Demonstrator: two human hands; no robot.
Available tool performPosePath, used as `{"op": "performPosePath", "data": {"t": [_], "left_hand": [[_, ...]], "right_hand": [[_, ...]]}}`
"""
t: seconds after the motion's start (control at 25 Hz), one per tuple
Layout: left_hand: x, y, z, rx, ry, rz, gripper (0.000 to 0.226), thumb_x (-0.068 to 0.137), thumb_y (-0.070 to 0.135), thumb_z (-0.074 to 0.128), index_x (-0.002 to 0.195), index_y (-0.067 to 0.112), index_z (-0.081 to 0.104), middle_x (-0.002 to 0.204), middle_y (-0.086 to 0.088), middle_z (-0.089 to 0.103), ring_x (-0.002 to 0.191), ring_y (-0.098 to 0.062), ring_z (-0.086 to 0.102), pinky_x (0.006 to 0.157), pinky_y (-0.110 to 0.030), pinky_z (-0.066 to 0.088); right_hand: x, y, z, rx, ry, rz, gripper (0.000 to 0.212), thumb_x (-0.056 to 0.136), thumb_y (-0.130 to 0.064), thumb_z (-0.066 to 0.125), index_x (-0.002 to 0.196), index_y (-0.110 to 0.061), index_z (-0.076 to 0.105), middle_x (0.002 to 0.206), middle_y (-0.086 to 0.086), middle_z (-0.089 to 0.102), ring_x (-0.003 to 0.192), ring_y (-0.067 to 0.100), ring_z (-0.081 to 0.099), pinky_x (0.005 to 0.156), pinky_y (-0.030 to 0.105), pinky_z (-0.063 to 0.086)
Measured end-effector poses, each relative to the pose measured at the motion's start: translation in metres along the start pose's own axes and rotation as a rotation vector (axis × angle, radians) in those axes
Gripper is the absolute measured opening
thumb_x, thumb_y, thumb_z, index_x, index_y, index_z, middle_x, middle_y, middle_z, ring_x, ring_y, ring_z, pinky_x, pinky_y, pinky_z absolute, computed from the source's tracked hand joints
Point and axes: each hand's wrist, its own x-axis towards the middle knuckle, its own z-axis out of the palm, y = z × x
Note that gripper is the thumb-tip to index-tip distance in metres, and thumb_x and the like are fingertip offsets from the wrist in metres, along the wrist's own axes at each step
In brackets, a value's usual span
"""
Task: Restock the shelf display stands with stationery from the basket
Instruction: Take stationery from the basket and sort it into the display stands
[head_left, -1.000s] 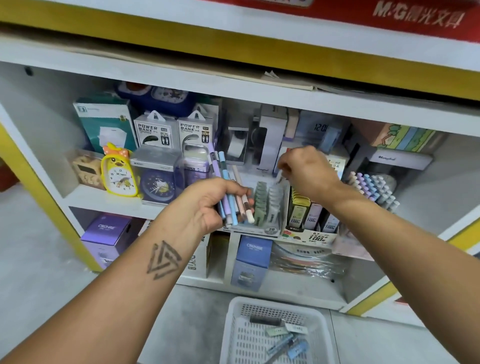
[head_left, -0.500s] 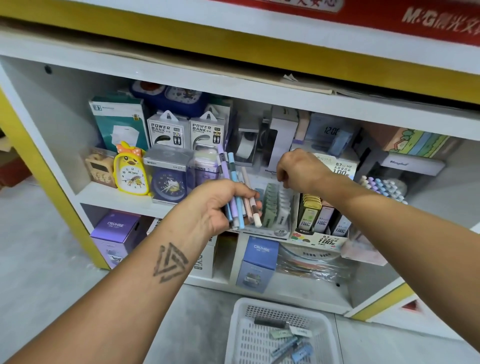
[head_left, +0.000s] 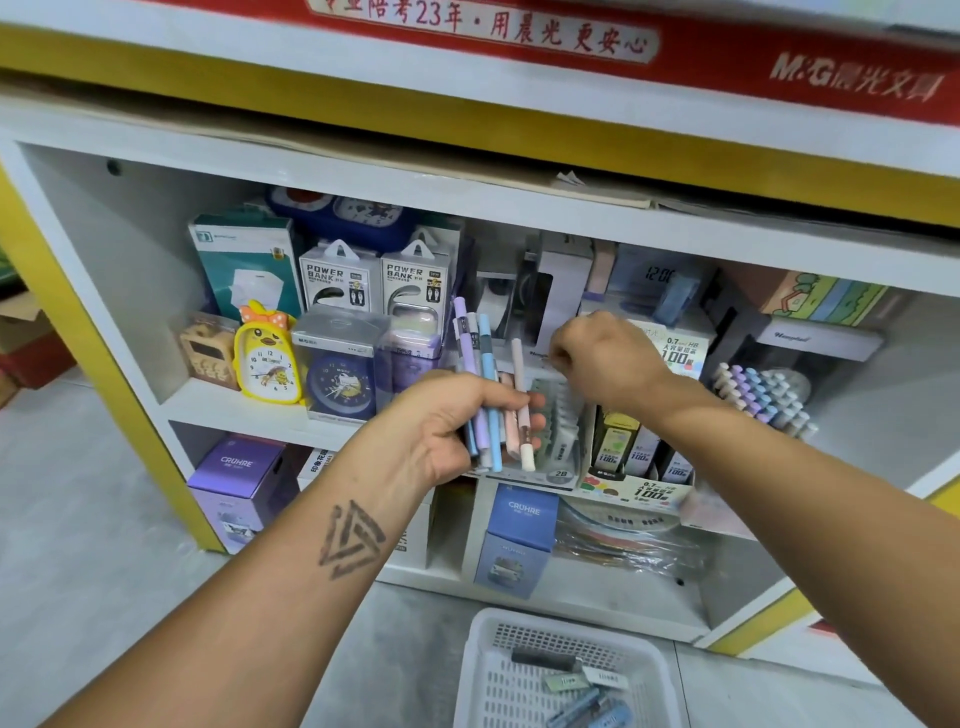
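Observation:
My left hand (head_left: 441, 426) is shut on a bundle of pastel pens (head_left: 485, 353), purple, blue, pink and white, held upright in front of the middle shelf. To its right, my right hand (head_left: 608, 364) hovers with fingertips pinched together over the back of a tiered display stand (head_left: 558, 431) marked 2B, filled with grey-green cases. Whether anything is pinched in it is hidden. On the floor below stands a white plastic basket (head_left: 478, 670) holding several small stationery items (head_left: 587, 696).
A 0.7 lead refill box (head_left: 639, 488) sits right of the stand, then a rack of pastel pens (head_left: 763, 395). Clocks (head_left: 267, 358) and power bank boxes (head_left: 337, 280) fill the shelf's left. CRUHRE boxes (head_left: 236, 483) stand on the lower shelf.
The view has shifted slightly. My right hand stays pinched above the stand, and my left hand still holds the pens at about the same spot.

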Motion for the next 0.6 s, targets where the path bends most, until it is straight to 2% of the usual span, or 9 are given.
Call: {"op": "performPosePath", "data": {"t": [0.04, 0.12, 0.2, 0.24, 0.32, 0.4, 0.48, 0.56, 0.6], "left_hand": [[0.000, -0.001, 0.003, -0.002, -0.007, 0.011, 0.029, 0.088, -0.012, 0.056, 0.117, -0.010, 0.058, 0.091, -0.021, 0.073, 0.068, -0.028, 0.073, 0.057, -0.042, 0.061], [0.002, -0.004, 0.011, -0.008, -0.004, 0.041, 0.037, 0.086, -0.013, 0.058, 0.123, -0.011, 0.056, 0.096, -0.024, 0.072, 0.073, -0.032, 0.073, 0.057, -0.042, 0.061], [0.007, -0.007, 0.018, -0.021, 0.027, 0.088, 0.039, 0.083, -0.014, 0.061, 0.122, -0.012, 0.057, 0.105, -0.028, 0.070, 0.087, -0.038, 0.073, 0.066, -0.048, 0.061], [0.010, -0.010, 0.024, -0.030, 0.040, 0.107, 0.038, 0.081, -0.014, 0.062, 0.119, -0.014, 0.058, 0.107, -0.029, 0.070, 0.093, -0.040, 0.071, 0.073, -0.053, 0.060], [0.014, -0.016, 0.041, -0.044, 0.045, 0.130, 0.033, 0.081, -0.013, 0.063, 0.114, -0.014, 0.062, 0.108, -0.030, 0.069, 0.096, -0.042, 0.070, 0.077, -0.059, 0.057], [0.018, -0.022, 0.058, -0.055, 0.032, 0.150, 0.034, 0.081, -0.011, 0.063, 0.116, -0.012, 0.062, 0.106, -0.028, 0.070, 0.090, -0.039, 0.072, 0.065, -0.053, 0.060], [0.023, -0.027, 0.073, -0.070, 0.033, 0.170, 0.042, 0.079, -0.012, 0.065, 0.120, -0.012, 0.058, 0.102, -0.025, 0.072, 0.079, -0.035, 0.074, 0.056, -0.044, 0.059], [0.026, -0.033, 0.084, -0.065, 0.011, 0.152, 0.044, 0.077, -0.012, 0.066, 0.119, -0.013, 0.056, 0.098, -0.025, 0.072, 0.076, -0.034, 0.074, 0.055, -0.040, 0.058], [0.026, -0.037, 0.090, -0.058, -0.012, 0.133, 0.035, 0.080, -0.011, 0.064, 0.114, -0.013, 0.057, 0.096, -0.024, 0.073, 0.077, -0.034, 0.074, 0.056, -0.039, 0.059]], "right_hand": [[-0.008, 0.001, -0.007, 0.311, 0.022, 0.104, 0.009, 0.093, -0.012, 0.062, 0.087, -0.012, 0.069, 0.083, 0.006, 0.071, 0.078, 0.026, 0.070, 0.066, 0.033, 0.054], [-0.035, 0.000, -0.022, 0.968, -0.126, 0.315, 0.018, 0.093, -0.029, 0.069, 0.093, -0.011, 0.068, 0.076, 0.012, 0.075, 0.065, 0.024, 0.073, 0.058, 0.033, 0.057], [-0.063, -0.004, -0.026, 1.246, -0.355, 0.371, 0.041, 0.083, -0.039, 0.078, 0.103, -0.008, 0.059, 0.081, 0.021, 0.075, 0.066, 0.031, 0.073, 0.055, 0.031, 0.057], [-0.077, -0.006, -0.026, 1.294, -0.433, 0.359, 0.047, 0.078, -0.034, 0.082, 0.106, -0.008, 0.055, 0.084, 0.023, 0.074, 0.068, 0.033, 0.074, 0.057, 0.032, 0.059], [-0.096, -0.003, -0.023, 1.374, -0.435, 0.326, 0.047, 0.077, -0.012, 0.083, 0.108, -0.005, 0.049, 0.084, 0.025, 0.074, 0.069, 0.034, 0.073, 0.060, 0.033, 0.061], [-0.108, 0.009, -0.026, 1.419, -0.313, 0.344, 0.041, 0.079, 0.002, 0.078, 0.109, -0.001, 0.050, 0.077, 0.022, 0.073, 0.061, 0.030, 0.070, 0.055, 0.030, 0.059], [-0.119, 0.028, -0.034, 1.352, -0.181, 0.354, 0.032, 0.082, 0.005, 0.075, 0.106, 0.001, 0.055, 0.073, 0.020, 0.073, 0.055, 0.026, 0.067, 0.052, 0.028, 0.056], [-0.131, 0.055, -0.044, 1.198, -0.001, 0.387, 0.015, 0.085, 0.001, 0.073, 0.097, -0.003, 0.066, 0.066, 0.009, 0.072, 0.052, 0.020, 0.064, 0.050, 0.027, 0.051], [-0.138, 0.070, -0.049, 1.141, 0.105, 0.407, 0.009, 0.086, -0.001, 0.073, 0.092, -0.007, 0.071, 0.062, 0.003, 0.069, 0.051, 0.017, 0.060, 0.049, 0.025, 0.048]]}}
